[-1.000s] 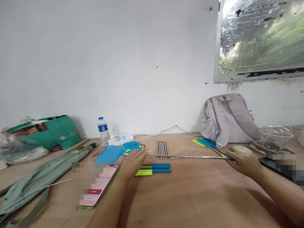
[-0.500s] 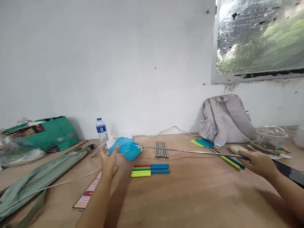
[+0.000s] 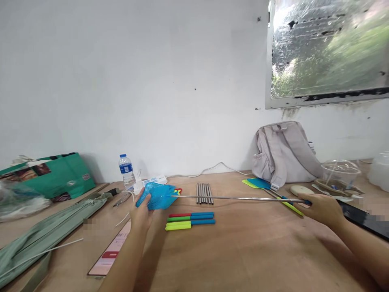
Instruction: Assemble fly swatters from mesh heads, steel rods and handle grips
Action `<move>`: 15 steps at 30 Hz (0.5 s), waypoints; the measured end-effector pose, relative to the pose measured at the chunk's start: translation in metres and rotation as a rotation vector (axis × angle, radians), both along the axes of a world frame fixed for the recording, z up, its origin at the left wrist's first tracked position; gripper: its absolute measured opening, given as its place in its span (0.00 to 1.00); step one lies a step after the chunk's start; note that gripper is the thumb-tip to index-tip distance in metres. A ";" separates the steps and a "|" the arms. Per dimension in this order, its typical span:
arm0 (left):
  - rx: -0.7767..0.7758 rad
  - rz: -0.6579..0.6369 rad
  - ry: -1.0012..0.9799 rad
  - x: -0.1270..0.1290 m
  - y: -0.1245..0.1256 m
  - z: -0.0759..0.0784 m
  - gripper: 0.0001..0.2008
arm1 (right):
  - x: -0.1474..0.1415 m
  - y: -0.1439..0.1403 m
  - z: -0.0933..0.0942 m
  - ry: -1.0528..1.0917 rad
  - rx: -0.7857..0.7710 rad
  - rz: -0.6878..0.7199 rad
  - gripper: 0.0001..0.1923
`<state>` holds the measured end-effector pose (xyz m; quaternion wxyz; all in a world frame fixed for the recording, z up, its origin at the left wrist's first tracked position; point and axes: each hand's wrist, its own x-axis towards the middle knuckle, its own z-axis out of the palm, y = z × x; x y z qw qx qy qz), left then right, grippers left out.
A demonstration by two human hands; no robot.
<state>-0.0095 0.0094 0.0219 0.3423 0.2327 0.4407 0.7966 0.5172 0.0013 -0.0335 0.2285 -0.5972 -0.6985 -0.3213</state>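
1. The left hand (image 3: 142, 211) gripped the blue mesh swatter head (image 3: 155, 196) by its lower edge, fingers closed on it, and held it raised just above the desk (image 3: 243, 251).
2. The right hand (image 3: 322, 207) was closed around the far end of a thin metal rod (image 3: 237, 198). The rod ran level from that hand across to the swatter head, its tip meeting the mesh at the head's right side.
3. Whether the rod tip sat inside the head's socket or only touched it could not be told.
4. More coloured swatter heads (image 3: 178, 190) lay under and behind the blue one, with yellow and red edges showing.
5. Three handle grips (image 3: 190, 220) lay side by side on the desk, just below the rod: red, green and yellow, each with a blue end.
6. A row of bare metal rods (image 3: 204, 193) lay packed together behind the held rod, pointing toward the wall.
7. A phone (image 3: 111, 253) lay face up by the left forearm.
8. A water bottle (image 3: 126, 172) and a white power strip (image 3: 153, 181) stood near the wall on the left, with a green bag (image 3: 57, 176) further left.
9. A grey backpack (image 3: 284, 152) leaned against the wall on the right, with flat blue and yellow pieces (image 3: 258, 183) at its foot.
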 end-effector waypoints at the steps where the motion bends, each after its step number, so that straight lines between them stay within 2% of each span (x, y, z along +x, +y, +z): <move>1: -0.009 -0.013 -0.002 0.005 0.000 -0.001 0.21 | -0.005 0.000 0.000 0.004 -0.009 0.011 0.15; 4: -0.027 -0.090 -0.003 0.026 -0.001 -0.004 0.21 | -0.031 0.001 0.002 0.029 -0.044 0.031 0.14; 8: 0.062 -0.058 -0.013 0.047 -0.003 -0.009 0.21 | -0.065 -0.003 0.007 0.111 -0.122 -0.100 0.13; 11: 0.092 -0.052 -0.032 0.047 -0.004 -0.008 0.20 | -0.074 -0.008 0.012 0.155 -0.168 -0.130 0.13; 15: 0.090 -0.086 -0.051 0.055 -0.009 -0.007 0.21 | -0.084 -0.012 0.012 0.169 -0.221 -0.101 0.11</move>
